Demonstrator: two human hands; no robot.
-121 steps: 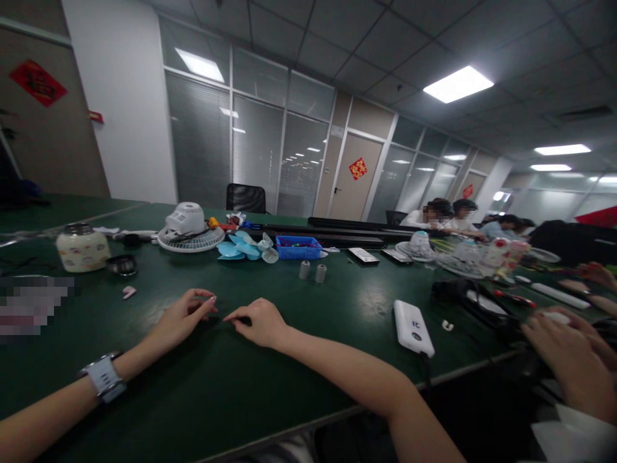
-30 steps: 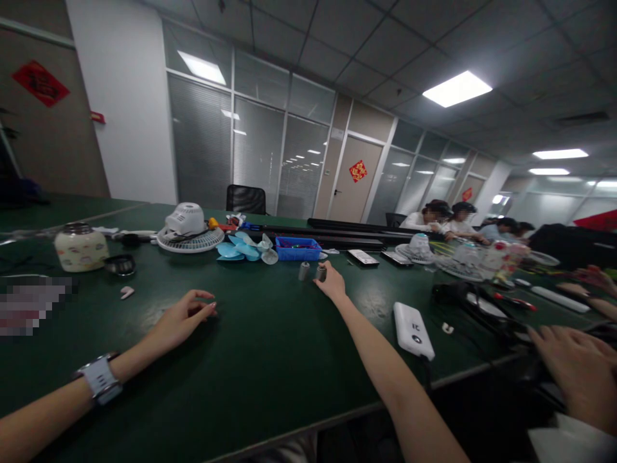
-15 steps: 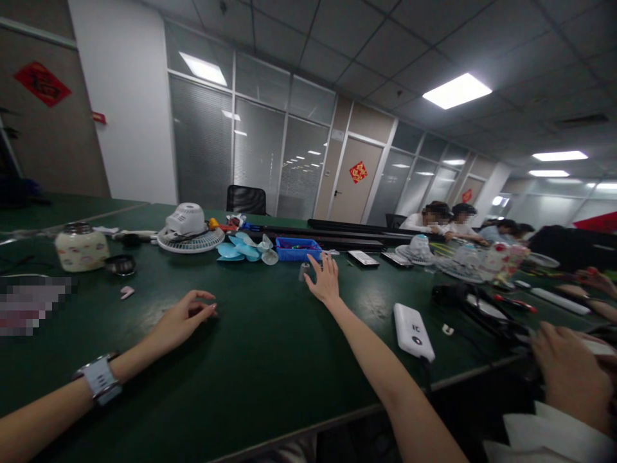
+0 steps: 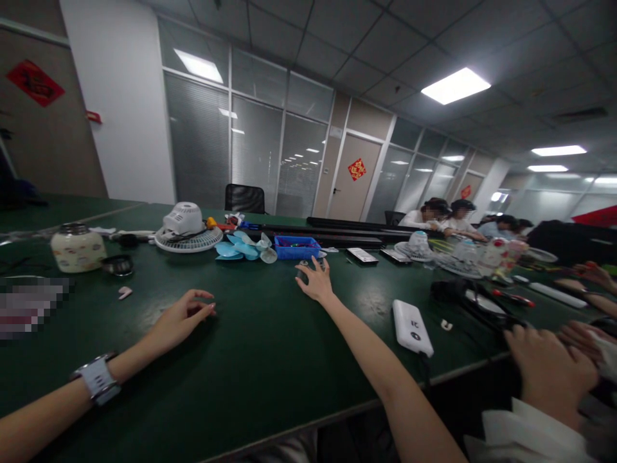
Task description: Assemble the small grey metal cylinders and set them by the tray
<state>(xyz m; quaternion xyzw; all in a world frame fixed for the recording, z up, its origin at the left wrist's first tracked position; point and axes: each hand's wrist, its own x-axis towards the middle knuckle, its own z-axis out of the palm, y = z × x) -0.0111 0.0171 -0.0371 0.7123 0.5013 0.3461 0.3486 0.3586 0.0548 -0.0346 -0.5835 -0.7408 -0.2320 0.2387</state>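
My right hand (image 4: 317,281) reaches across the green table (image 4: 270,360), fingers spread and slightly bent. Between its thumb and fingers stands a small grey cylinder (image 4: 303,270), partly covered by the hand; whether they touch is hard to see. Just beyond is a blue plastic basket (image 4: 297,252) with small things in it. My left hand (image 4: 179,316), a watch (image 4: 98,379) on its wrist, hovers low over or rests on the table, loosely curled and holding nothing. Light-blue fan blades (image 4: 243,247) lie left of the basket.
A white fan head (image 4: 186,228), a patterned jar (image 4: 78,249) and a black cap (image 4: 118,265) are at the left. A white power bank (image 4: 412,326) lies right of my arm. Another person's hands (image 4: 549,370) are at the right edge. Black bars (image 4: 332,241) lie behind the basket.
My right hand has come slightly down and left, its thumb and fingers now around the small cylinder. My left hand stays put. The neighbour's hand at the right has shifted left.
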